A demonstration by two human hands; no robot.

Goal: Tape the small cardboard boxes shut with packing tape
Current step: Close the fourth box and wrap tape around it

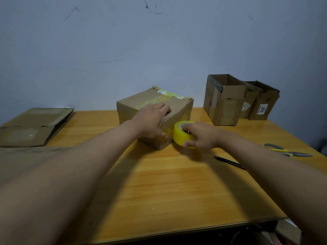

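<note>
**Taping up a box, mid-roll**

Closed cardboard box [155, 114] sat mid-table [159, 183]. Left hand [152, 121] lay over its top near edge, fingers spread flat and thumb down the side. Right hand [201, 136] pinched the yellow tape roll [182, 134] right against the box's near corner. Scissors [286, 150] and a pen [230, 162] lay off right, three open boxes [238, 101] at the back

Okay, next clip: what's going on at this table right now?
A person is taping a closed cardboard box on a wooden table. The left hand presses down on the box's top near its front edge, while the right hand grips a yellow tape roll against the box's side. Three open boxes wait at the back right, flattened cardboard lies to the left, and scissors and a pen lie to the right.
</note>
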